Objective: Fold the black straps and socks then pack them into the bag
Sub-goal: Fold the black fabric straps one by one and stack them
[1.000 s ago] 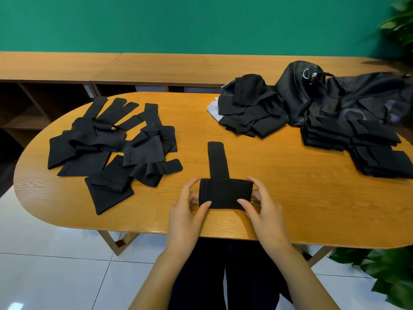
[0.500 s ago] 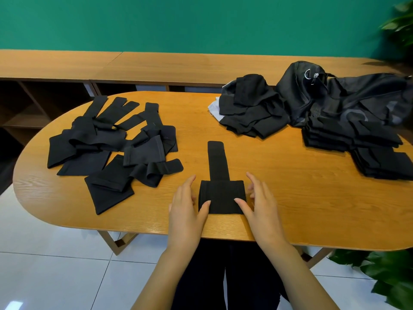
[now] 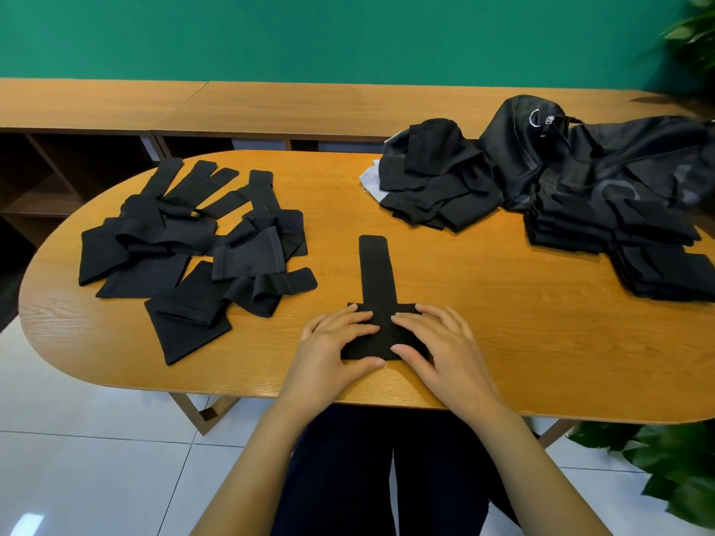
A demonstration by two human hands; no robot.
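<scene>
A black strap [image 3: 374, 270] lies near the table's front edge, its wide end folded over and its narrow tail pointing away from me. My left hand [image 3: 332, 342] and my right hand [image 3: 437, 342] press flat on the folded end from either side, fingers straight. A loose heap of unfolded black straps and socks [image 3: 193, 241] covers the left of the table. Folded black pieces sit in a pile [image 3: 437, 187] at the back and in stacks [image 3: 634, 241] at the right. The black bag [image 3: 596, 164] lies at the back right.
The oval wooden table [image 3: 503, 323] has bare wood between the heaps and right of my hands. A long wooden bench [image 3: 271, 106] runs behind it against a green wall. Potted plant leaves [image 3: 665, 470] stand at the lower right, below the table edge.
Both hands have moved inward from the folded end's sides onto its top and now press it flat. The fold looks narrower than a second ago.
</scene>
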